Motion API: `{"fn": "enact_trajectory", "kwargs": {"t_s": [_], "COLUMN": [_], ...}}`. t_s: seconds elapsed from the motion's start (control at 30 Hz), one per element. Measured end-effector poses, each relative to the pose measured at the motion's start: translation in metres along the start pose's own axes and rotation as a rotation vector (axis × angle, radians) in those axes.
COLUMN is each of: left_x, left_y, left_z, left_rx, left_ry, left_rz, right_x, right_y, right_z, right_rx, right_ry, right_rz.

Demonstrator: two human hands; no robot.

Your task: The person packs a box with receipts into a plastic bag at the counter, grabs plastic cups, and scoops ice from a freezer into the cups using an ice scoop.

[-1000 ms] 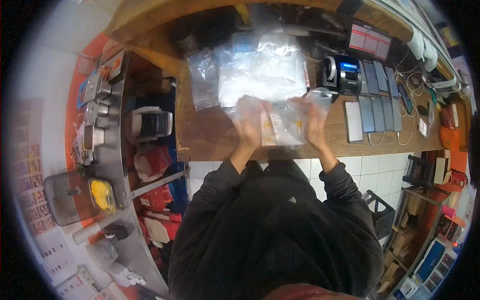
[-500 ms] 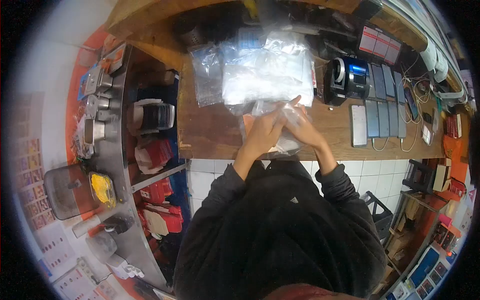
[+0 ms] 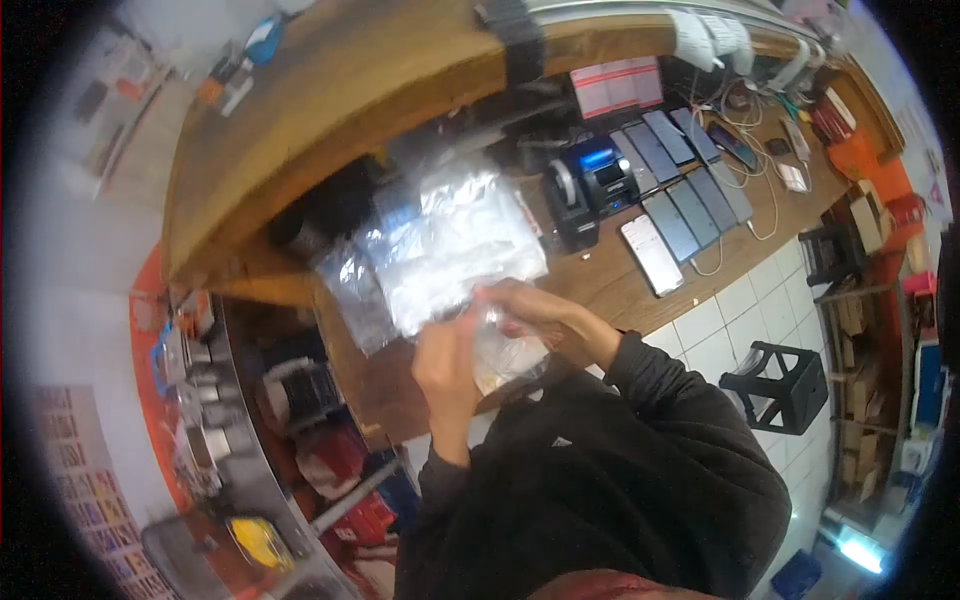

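A clear plastic bag [image 3: 512, 358] hangs between my hands, close to my body at the front of the wooden table. Something pale and orange-brown shows through it, too blurred to name. My left hand [image 3: 446, 368] is closed at the bag's upper left edge. From the other side my right hand [image 3: 530, 303] pinches the top of the bag, its fingertips near those of my left. Just beyond both hands lies a pile of clear plastic bags [image 3: 460, 255], bright with glare.
A black label printer [image 3: 588, 195] with a lit blue screen stands right of the bags. Several phones [image 3: 690, 210] lie in rows, with white cables [image 3: 765, 200] beside them. A wooden shelf [image 3: 340, 130] overhangs the back. A black stool [image 3: 780, 388] is on the tiled floor.
My view has tilted and turned. My hands have moved from being pressed together over the bag to gripping its top, with the bag lifted between them.
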State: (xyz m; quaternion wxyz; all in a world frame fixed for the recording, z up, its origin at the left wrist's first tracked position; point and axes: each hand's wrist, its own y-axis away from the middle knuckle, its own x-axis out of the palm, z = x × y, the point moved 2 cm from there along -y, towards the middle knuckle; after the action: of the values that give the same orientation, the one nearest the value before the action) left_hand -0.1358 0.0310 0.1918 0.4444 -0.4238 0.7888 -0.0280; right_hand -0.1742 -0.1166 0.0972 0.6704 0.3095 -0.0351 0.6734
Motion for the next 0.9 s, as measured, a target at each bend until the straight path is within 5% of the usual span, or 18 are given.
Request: {"fn": "enact_trajectory", "kwargs": {"t_s": [0.13, 0.2, 0.27, 0.3, 0.37, 0.47, 0.5, 0.57, 0.67, 0.73, 0.83, 0.87, 0.9], "left_x": [0.009, 0.030, 0.015, 0.009, 0.004, -0.001, 0.003, 0.022, 0.023, 0.015, 0.021, 0.025, 0.030], "left_y": [0.011, 0.005, -0.011, -0.014, -0.006, 0.005, 0.007, 0.008, 0.004, -0.003, -0.002, -0.003, -0.002], "left_z": [-0.035, -0.003, -0.004, 0.004, 0.036, 0.013, 0.007, -0.011, 0.001, 0.003, 0.025, 0.032, 0.037], "left_rx": [0.493, 0.506, 0.434, 0.220, -0.120, 0.124, 0.126, 0.356, 0.225, 0.418, 0.279, 0.016, -0.252], "left_ry": [0.196, 0.130, 0.116, -0.013, 0.036, 0.060, 0.053, 0.119, 0.271, 0.220, 0.066, 0.287, 0.507], "left_rz": [0.140, 0.125, 0.001, -0.114, 0.006, 0.037, 0.042, 0.323, 0.382, 0.362, 0.150, 0.200, 0.247], "right_x": [-0.010, -0.013, 0.003, 0.013, 0.017, 0.015, 0.008, 0.007, 0.006, 0.015, 0.020, 0.019, 0.027], "right_y": [-0.021, -0.026, -0.004, 0.010, 0.016, 0.008, 0.003, -0.001, -0.002, 0.020, 0.022, 0.023, 0.037], "right_z": [-0.010, -0.012, -0.002, 0.006, 0.009, 0.008, 0.007, 0.000, -0.004, 0.012, 0.011, 0.004, 0.012], "right_rx": [0.047, -0.127, -0.109, -0.100, -0.097, -0.047, -0.074, -0.172, -0.395, -0.362, -0.438, -0.436, -0.600], "right_ry": [-0.148, 0.362, 0.265, 0.142, 0.097, 0.017, 0.069, 0.101, 0.075, 0.089, 0.452, 0.450, 0.791], "right_rz": [0.005, 0.043, -0.024, -0.091, -0.083, -0.190, -0.043, 0.053, -0.026, -0.036, -0.082, -0.082, -0.189]}}
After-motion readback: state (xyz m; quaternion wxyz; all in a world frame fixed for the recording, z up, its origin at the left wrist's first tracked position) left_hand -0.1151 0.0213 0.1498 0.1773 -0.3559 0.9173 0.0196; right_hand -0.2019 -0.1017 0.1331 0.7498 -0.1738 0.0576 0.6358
